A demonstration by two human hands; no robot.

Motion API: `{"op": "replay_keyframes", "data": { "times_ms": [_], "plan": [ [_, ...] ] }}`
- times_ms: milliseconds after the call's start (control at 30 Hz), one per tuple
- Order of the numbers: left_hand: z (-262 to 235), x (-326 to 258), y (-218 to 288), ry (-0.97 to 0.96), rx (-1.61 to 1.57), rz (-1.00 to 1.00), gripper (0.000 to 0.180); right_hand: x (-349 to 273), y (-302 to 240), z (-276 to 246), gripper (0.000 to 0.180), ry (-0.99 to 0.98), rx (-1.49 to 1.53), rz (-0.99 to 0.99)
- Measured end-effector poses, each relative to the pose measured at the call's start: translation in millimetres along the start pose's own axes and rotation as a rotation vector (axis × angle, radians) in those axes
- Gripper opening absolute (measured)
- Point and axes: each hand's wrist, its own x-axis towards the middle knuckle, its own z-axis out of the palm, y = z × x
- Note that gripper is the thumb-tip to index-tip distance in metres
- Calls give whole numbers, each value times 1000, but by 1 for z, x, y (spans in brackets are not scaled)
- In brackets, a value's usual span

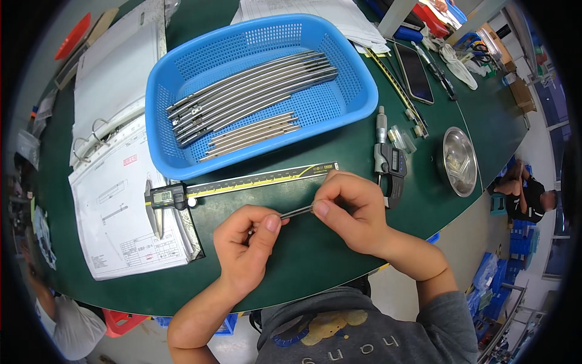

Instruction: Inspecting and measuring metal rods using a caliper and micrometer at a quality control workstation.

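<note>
Steel rod point(297, 212), thin and short, held over green desk point(315, 255) just below the long caliper point(242, 183). Left hand point(245, 246) fingers pinched shut on one end, right hand point(351, 209) fingers pinched on the other. Blue basket point(364, 91) of rods behind.

workshop inspection bench: digital calipers point(173, 195), micrometer point(388, 159), metal rods in blue basket point(357, 91), drawings point(118, 218).
</note>
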Motion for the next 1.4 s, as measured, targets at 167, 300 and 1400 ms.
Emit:
{"op": "replay_keyframes", "data": {
  "times_ms": [167,300,1400],
  "plan": [
    [1,-1,-1,11,-6,13,14,-1,2,1,8,-3,16,9],
    [1,-1,-1,22,-12,-4,14,-2,2,3,8,-3,0,40],
    [0,5,9,-258,-431,-270,34,0,1,0,3,119,104,84]
  ]
}}
